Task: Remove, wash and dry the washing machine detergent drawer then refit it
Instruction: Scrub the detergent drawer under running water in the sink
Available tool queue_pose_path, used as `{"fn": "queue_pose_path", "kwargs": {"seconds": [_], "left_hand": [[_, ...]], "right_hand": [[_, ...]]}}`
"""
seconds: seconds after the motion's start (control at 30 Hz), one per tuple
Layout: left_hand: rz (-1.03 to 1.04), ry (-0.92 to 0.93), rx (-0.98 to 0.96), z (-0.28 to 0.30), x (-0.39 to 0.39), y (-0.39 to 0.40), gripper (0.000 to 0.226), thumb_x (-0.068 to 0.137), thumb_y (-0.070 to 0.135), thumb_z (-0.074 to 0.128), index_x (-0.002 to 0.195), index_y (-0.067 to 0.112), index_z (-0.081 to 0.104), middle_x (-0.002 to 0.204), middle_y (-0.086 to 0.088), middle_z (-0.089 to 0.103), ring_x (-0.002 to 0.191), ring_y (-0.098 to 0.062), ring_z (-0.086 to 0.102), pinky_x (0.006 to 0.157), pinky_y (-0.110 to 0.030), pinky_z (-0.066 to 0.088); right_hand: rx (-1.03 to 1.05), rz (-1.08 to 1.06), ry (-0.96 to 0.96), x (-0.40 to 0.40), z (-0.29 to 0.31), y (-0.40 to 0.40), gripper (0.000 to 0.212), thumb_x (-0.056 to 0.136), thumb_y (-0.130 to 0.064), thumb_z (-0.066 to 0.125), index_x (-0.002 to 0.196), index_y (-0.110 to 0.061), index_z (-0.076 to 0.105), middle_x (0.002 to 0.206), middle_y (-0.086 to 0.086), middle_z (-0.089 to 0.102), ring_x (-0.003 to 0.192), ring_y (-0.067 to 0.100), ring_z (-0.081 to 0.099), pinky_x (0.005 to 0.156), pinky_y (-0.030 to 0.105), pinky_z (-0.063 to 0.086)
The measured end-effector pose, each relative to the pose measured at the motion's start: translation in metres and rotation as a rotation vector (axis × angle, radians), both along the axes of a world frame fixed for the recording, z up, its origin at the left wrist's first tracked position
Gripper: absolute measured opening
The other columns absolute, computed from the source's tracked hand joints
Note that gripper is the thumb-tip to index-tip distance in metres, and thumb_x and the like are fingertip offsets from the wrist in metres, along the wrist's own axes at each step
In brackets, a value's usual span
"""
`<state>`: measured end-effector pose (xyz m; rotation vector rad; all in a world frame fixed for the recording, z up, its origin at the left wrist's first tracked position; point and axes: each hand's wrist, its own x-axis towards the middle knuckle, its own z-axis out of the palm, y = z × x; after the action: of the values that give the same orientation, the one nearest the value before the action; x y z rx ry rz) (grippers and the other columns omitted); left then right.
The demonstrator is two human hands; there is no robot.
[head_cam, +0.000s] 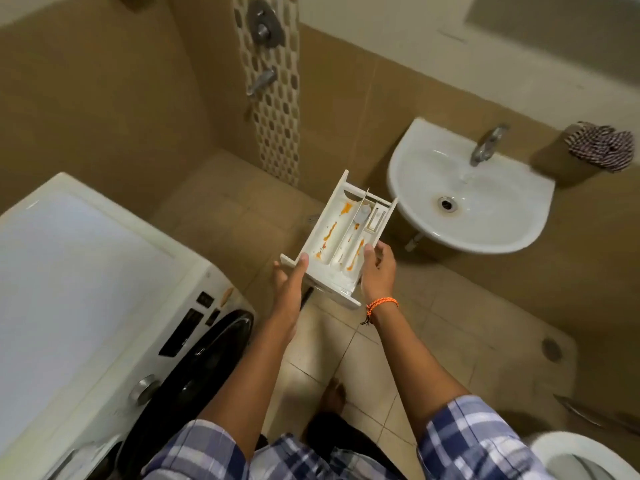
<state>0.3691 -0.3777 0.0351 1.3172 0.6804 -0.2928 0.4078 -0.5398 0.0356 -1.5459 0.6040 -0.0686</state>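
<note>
I hold the white detergent drawer (341,233) in the air between the washing machine and the sink, level, its front panel toward me. Orange residue streaks its compartments. My left hand (289,282) grips the drawer's left front corner, thumb on the rim. My right hand (377,268), with an orange cord at the wrist, grips the right side. The white front-loading washing machine (86,289) stands at the left. The wall-hung white sink (478,233) is at the right, and water runs from its tap (486,145).
A checked cloth (602,145) hangs on the wall right of the sink. Shower fittings (263,26) are on the mosaic strip at the back. A toilet rim (575,452) shows at the bottom right. Beige floor tiles lie underfoot, with a floor drain (551,348).
</note>
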Motion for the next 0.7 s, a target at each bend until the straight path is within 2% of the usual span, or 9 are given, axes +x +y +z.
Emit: {"fn": "queue_pose_path", "kwargs": {"seconds": [0.07, 0.1, 0.17, 0.23, 0.33, 0.43, 0.53, 0.63, 0.7], "left_hand": [[-0.053, 0.006, 0.016, 0.002, 0.022, -0.031, 0.071, 0.095, 0.063, 0.064, 0.146, 0.018, 0.045, 0.145, 0.006, 0.056, 0.13, -0.014, 0.053, 0.108, -0.037, 0.041], [-0.073, 0.013, 0.034, 0.003, 0.032, -0.045, 0.067, 0.097, 0.062, 0.063, 0.146, 0.019, 0.046, 0.142, 0.006, 0.057, 0.129, -0.015, 0.054, 0.106, -0.036, 0.041], [-0.094, 0.002, 0.058, 0.007, 0.053, -0.069, 0.074, 0.096, 0.062, 0.064, 0.153, 0.02, 0.044, 0.146, 0.005, 0.054, 0.135, -0.017, 0.052, 0.104, -0.035, 0.042], [-0.132, -0.031, 0.136, 0.009, 0.077, -0.092, 0.08, 0.099, 0.057, 0.064, 0.161, 0.017, 0.034, 0.153, 0.006, 0.037, 0.136, -0.013, 0.045, 0.107, -0.032, 0.04], [-0.254, -0.045, 0.267, 0.007, 0.117, -0.119, 0.067, 0.106, 0.046, 0.056, 0.159, 0.01, 0.037, 0.157, -0.005, 0.029, 0.142, -0.022, 0.042, 0.104, -0.03, 0.036], [-0.35, -0.051, 0.263, -0.003, 0.164, -0.144, 0.059, 0.105, 0.053, 0.054, 0.149, 0.013, 0.052, 0.138, -0.001, 0.042, 0.125, -0.02, 0.055, 0.105, -0.034, 0.046], [-0.405, -0.059, 0.22, -0.025, 0.215, -0.169, 0.073, 0.091, 0.071, 0.055, 0.142, 0.018, 0.06, 0.134, -0.003, 0.065, 0.117, -0.018, 0.068, 0.102, -0.044, 0.058], [-0.462, -0.088, 0.145, -0.021, 0.264, -0.202, 0.043, 0.107, 0.041, 0.055, 0.14, 0.013, 0.06, 0.129, -0.007, 0.072, 0.113, -0.02, 0.072, 0.081, -0.023, 0.062], [-0.47, -0.108, 0.136, -0.017, 0.291, -0.219, 0.036, 0.11, 0.032, 0.053, 0.138, 0.012, 0.061, 0.126, -0.005, 0.073, 0.111, -0.018, 0.072, 0.08, -0.02, 0.061]], "right_hand": [[0.02, -0.041, 0.021, 0.02, -0.002, -0.025, 0.03, 0.109, -0.03, 0.054, 0.134, -0.016, 0.057, 0.113, -0.002, 0.073, 0.096, 0.011, 0.074, 0.068, 0.019, 0.059], [0.021, -0.062, 0.026, 0.03, -0.004, -0.036, 0.03, 0.109, -0.031, 0.054, 0.134, -0.017, 0.056, 0.111, -0.002, 0.073, 0.097, 0.015, 0.075, 0.071, 0.025, 0.062], [0.017, -0.106, 0.018, 0.047, -0.008, -0.056, 0.028, 0.108, -0.032, 0.055, 0.131, -0.018, 0.056, 0.108, -0.001, 0.074, 0.099, 0.021, 0.075, 0.082, 0.042, 0.064], [0.027, -0.17, 0.015, 0.067, -0.012, -0.076, 0.025, 0.106, -0.033, 0.057, 0.127, -0.02, 0.058, 0.108, -0.001, 0.073, 0.098, 0.02, 0.074, 0.086, 0.05, 0.063], [0.03, -0.233, 0.03, 0.094, -0.02, -0.101, 0.02, 0.108, -0.031, 0.055, 0.125, -0.021, 0.055, 0.101, -0.004, 0.07, 0.09, 0.013, 0.073, 0.079, 0.045, 0.062], [0.032, -0.275, 0.064, 0.122, -0.03, -0.127, 0.023, 0.109, -0.033, 0.052, 0.129, -0.022, 0.05, 0.112, 0.009, 0.071, 0.091, 0.023, 0.075, 0.074, 0.047, 0.065], [0.083, -0.337, 0.094, 0.148, -0.031, -0.151, 0.027, 0.111, -0.03, 0.048, 0.134, -0.019, 0.04, 0.111, 0.009, 0.068, 0.08, 0.019, 0.075, 0.057, 0.032, 0.062], [0.181, -0.418, 0.126, 0.174, -0.031, -0.171, 0.028, 0.111, -0.025, 0.05, 0.135, -0.018, 0.037, 0.118, 0.011, 0.064, 0.076, 0.018, 0.078, 0.059, 0.032, 0.064], [0.256, -0.477, 0.142, 0.19, -0.031, -0.183, 0.03, 0.11, -0.021, 0.054, 0.135, -0.018, 0.038, 0.124, 0.012, 0.064, 0.086, 0.019, 0.079, 0.066, 0.04, 0.066]]}}
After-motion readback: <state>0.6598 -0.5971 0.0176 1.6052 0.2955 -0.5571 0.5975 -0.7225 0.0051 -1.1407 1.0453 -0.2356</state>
